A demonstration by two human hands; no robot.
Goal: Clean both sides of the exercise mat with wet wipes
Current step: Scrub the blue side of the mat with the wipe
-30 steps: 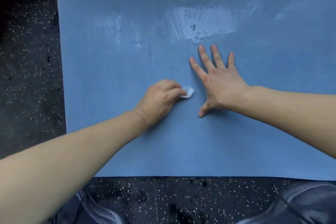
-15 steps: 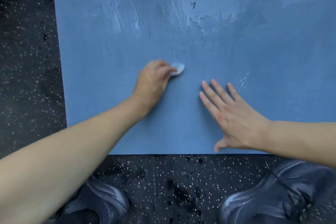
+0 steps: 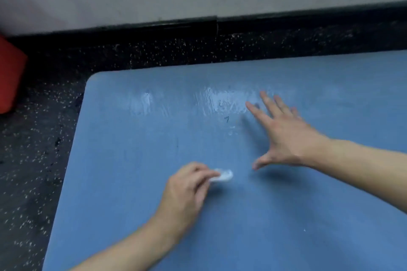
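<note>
Exercise mat (image 3: 136, 160): blue, flat on dark speckled floor (image 3: 33, 160), rounded far-left corner near black baseboard (image 3: 154, 26) + grey wall. Wet sheen streaks across far portion, approx. centre; nearer area looks matte.

L hand (image 3: 185, 193): fingers curled, pinching small bunched white wet wipe (image 3: 222, 175) against mat surface, mid-near zone. R hand (image 3: 284, 136): fingers straight and spread, holding nothing; blur means can't tell if palm presses mat or hovers just above, shadow underneath suggests close. Fingertips reach edge of wet patch.

Red object (image 3: 11, 77) at far left on floor, well apart from mat; can't ID.

Handling, judged: mat likely light, thin, floppy, foam/rubber w/ grippy face, so wipe should drag rather than glide. May creep or ripple under scrubbing, hence a flat hand as anchor makes sense. Wet zones prob. slicker. For flipping to 2nd side: take hold at a corner or short edge, e.g. rounded far-left corner, peel up and fold over rather than lifting from the middle.

Progress, judged: top side partly done, underside not yet started.
</note>
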